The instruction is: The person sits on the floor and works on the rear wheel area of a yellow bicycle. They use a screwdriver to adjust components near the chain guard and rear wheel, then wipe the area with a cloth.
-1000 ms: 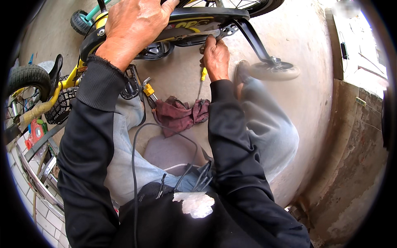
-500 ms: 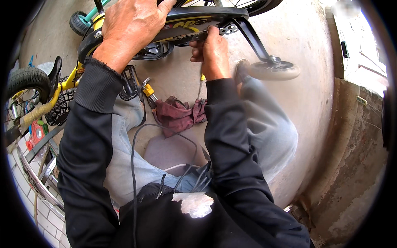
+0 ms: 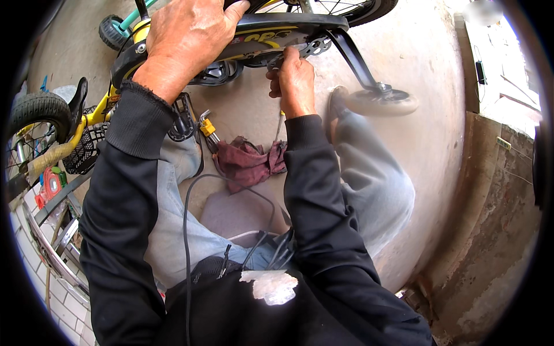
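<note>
A small yellow-and-black bicycle stands across the top of the view, with a black chain guard (image 3: 288,23) facing me. My left hand (image 3: 187,40) lies over the guard's left part, thumb bent on its near side; the other fingers are mostly hidden. Below the guard's lower edge, my right hand (image 3: 293,83) is closed on a flat metal wrench with holes (image 3: 317,47). One end sticks out to the right of my fist, close under the guard. What the wrench's other end touches is hidden. A training wheel (image 3: 384,101) hangs from a black arm (image 3: 352,57) on the right.
On the floor between my legs lie a dark red cloth (image 3: 248,161), a yellow-and-metal tool (image 3: 208,127) and a thin yellow-handled tool (image 3: 281,124). A pedal (image 3: 183,118) is near my left foot. Another tyre (image 3: 40,118) and a black basket (image 3: 83,147) stand left. A cable (image 3: 186,230) loops over my lap.
My right hand has moved slightly down toward me, and the wrench has tilted, showing more of its holed end. My left hand has shifted a little to the right on the bicycle.
</note>
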The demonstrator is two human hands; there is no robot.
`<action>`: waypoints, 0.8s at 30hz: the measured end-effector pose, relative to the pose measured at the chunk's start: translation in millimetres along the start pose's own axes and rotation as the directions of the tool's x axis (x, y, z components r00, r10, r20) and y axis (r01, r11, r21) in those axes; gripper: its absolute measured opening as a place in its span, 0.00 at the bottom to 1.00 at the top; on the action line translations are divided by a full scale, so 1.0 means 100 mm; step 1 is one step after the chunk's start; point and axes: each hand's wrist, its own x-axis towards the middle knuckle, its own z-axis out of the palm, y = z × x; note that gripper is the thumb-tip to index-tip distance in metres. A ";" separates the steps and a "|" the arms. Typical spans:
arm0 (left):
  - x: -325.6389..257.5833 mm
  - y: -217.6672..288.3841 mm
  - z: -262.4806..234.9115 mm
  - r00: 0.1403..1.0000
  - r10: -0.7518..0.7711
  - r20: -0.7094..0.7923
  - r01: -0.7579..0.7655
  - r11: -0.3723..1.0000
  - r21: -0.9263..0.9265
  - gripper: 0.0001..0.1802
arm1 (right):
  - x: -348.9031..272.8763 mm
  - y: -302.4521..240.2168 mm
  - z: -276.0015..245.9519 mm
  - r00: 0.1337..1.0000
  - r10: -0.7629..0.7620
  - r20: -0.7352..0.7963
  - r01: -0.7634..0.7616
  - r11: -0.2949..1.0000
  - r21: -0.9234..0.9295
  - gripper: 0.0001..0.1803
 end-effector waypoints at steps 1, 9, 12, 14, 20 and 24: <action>0.00 0.01 0.00 1.000 -0.004 0.006 0.004 1.000 -0.004 0.18 | 0.01 0.01 0.00 1.000 -0.002 -0.003 0.002 1.000 0.003 0.27; 0.02 -0.03 0.01 1.000 -0.005 0.026 0.006 1.000 -0.026 0.18 | 0.04 0.02 0.00 0.994 -0.032 -0.107 0.044 0.993 0.110 0.28; 0.01 -0.03 0.01 1.000 0.000 0.009 0.000 1.000 -0.009 0.17 | 0.08 -0.05 -0.07 1.000 -0.008 -0.022 0.013 0.976 0.218 0.27; -0.01 -0.01 0.01 1.000 0.006 -0.017 -0.006 1.000 0.002 0.17 | 0.11 -0.10 -0.07 1.000 -0.023 0.006 0.021 0.961 0.277 0.27; 0.01 -0.03 0.03 1.000 0.006 0.002 -0.006 1.000 0.001 0.17 | 0.11 -0.02 -0.09 0.985 -0.126 0.116 0.069 0.911 0.406 0.25; 0.01 -0.16 0.16 0.999 0.039 -0.007 -0.039 0.999 0.012 0.22 | 0.05 0.16 -0.10 0.955 -0.210 0.210 0.090 0.879 0.469 0.21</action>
